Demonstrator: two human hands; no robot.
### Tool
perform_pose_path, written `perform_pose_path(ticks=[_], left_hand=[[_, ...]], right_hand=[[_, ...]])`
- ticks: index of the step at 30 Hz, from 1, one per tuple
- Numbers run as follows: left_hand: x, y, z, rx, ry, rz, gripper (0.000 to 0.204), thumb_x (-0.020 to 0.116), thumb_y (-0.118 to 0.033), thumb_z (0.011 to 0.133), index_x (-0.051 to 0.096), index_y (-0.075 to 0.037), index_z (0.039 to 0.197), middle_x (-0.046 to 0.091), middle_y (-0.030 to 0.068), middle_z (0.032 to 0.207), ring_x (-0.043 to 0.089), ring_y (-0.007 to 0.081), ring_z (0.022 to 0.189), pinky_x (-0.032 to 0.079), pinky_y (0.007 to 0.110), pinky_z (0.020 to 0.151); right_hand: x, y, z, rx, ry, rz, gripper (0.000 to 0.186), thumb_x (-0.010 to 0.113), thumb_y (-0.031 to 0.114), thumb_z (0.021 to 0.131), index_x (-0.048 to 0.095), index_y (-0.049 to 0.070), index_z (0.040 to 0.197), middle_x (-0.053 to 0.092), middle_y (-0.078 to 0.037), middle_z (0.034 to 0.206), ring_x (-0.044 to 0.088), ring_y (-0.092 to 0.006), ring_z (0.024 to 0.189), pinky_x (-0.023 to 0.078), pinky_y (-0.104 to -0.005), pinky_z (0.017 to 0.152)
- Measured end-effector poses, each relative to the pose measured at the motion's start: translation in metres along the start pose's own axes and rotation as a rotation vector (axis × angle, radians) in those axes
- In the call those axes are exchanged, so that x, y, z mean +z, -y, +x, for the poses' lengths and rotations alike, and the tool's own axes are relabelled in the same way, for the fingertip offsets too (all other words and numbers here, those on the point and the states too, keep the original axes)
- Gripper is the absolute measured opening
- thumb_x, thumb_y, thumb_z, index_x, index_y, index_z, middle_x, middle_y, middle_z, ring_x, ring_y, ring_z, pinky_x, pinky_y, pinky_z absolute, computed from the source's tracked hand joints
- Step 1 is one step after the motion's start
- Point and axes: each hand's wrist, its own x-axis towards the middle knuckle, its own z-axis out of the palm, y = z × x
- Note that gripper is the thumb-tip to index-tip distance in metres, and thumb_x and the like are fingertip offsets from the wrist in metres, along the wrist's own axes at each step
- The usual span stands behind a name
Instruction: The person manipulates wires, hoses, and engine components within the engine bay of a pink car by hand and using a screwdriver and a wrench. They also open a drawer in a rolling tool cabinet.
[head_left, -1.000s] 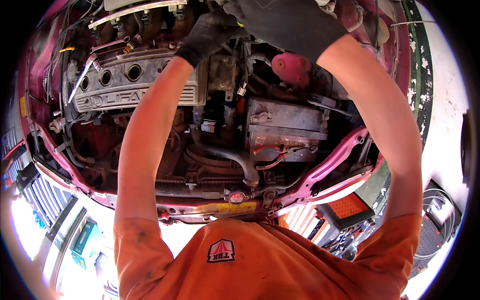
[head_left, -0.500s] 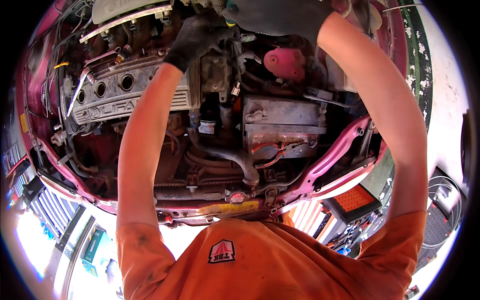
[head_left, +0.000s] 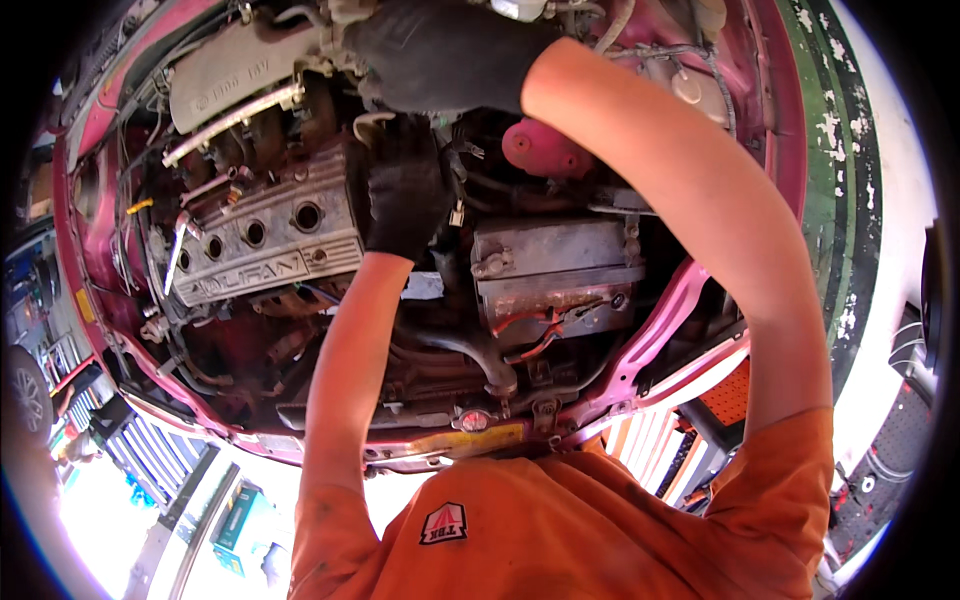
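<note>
My right hand (head_left: 445,65), in a black glove, reaches across the back of the pink car's engine bay beside the intake cover (head_left: 225,85); its fingertips are hidden. Below it, my left hand (head_left: 405,190), also gloved, is down among hoses and wiring at the right end of the metal valve cover (head_left: 270,265), its fingers lost in shadow. What either hand holds cannot be made out. A pink rounded part (head_left: 540,148) lies right of the hands. On the left of the engine are a wrench (head_left: 205,190) and a ratchet-like tool (head_left: 178,255).
Red-handled pliers (head_left: 530,325) lie on the battery (head_left: 550,255). The pink front crossmember (head_left: 655,335) curves along the near edge. Tool drawers (head_left: 150,450), an orange tray (head_left: 715,400) and a wheel (head_left: 30,390) stand around the car, beside a green-edged pillar or lift (head_left: 840,160).
My left hand has dropped lower and nearer me, below the right one. My right hand has moved leftward along the back of the engine. The view has shifted slightly.
</note>
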Motion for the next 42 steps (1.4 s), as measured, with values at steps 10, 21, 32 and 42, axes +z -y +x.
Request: perform_pose_path(ticks=[10, 21, 32, 42], left_hand=[[0.029, 0.010, -0.007, 0.066, 0.074, 0.075, 0.050, 0.058, -0.028, 0.082, 0.054, 0.000, 0.124, 0.057, 0.0221, 0.122, 0.052, 0.0393, 0.114, 0.041, 0.051, 0.096], [0.034, 0.005, -0.006, 0.074, 0.032, -0.031, 0.054, 0.062, -0.028, 0.077, 0.056, -0.002, 0.123, 0.059, 0.0212, 0.118, 0.055, 0.0391, 0.112, 0.041, 0.052, 0.095], [0.036, 0.005, -0.007, 0.065, 0.038, 0.135, 0.046, 0.062, -0.026, 0.077, 0.056, 0.002, 0.113, 0.057, 0.0208, 0.112, 0.055, 0.0372, 0.108, 0.044, 0.050, 0.089], [0.028, 0.002, -0.005, 0.106, 0.074, 0.164, 0.048, 0.058, -0.027, 0.083, 0.055, 0.003, 0.121, 0.056, 0.0223, 0.118, 0.053, 0.0368, 0.113, 0.042, 0.049, 0.093]], right_hand=[[-0.010, 0.011, -0.027, 0.004, -0.123, 0.001, 0.035, 0.067, 0.022, 0.074, 0.060, -0.004, 0.095, 0.064, -0.016, 0.080, 0.066, -0.0312, 0.073, 0.054, -0.0416, 0.067], [-0.008, 0.014, -0.021, -0.142, -0.203, -0.027, 0.027, 0.068, 0.020, 0.074, 0.063, 0.002, 0.094, 0.065, -0.014, 0.085, 0.067, -0.0267, 0.086, 0.054, -0.0396, 0.077], [-0.010, 0.002, 0.006, -0.316, 0.192, -0.416, 0.017, 0.065, 0.014, 0.076, 0.067, 0.003, 0.089, 0.067, -0.012, 0.092, 0.065, -0.0267, 0.089, 0.053, -0.0373, 0.082], [-0.020, -0.002, 0.016, -0.324, 0.141, -0.480, 0.009, 0.065, 0.018, 0.074, 0.072, 0.012, 0.076, 0.066, -0.004, 0.086, 0.064, -0.0206, 0.084, 0.053, -0.0334, 0.068]])
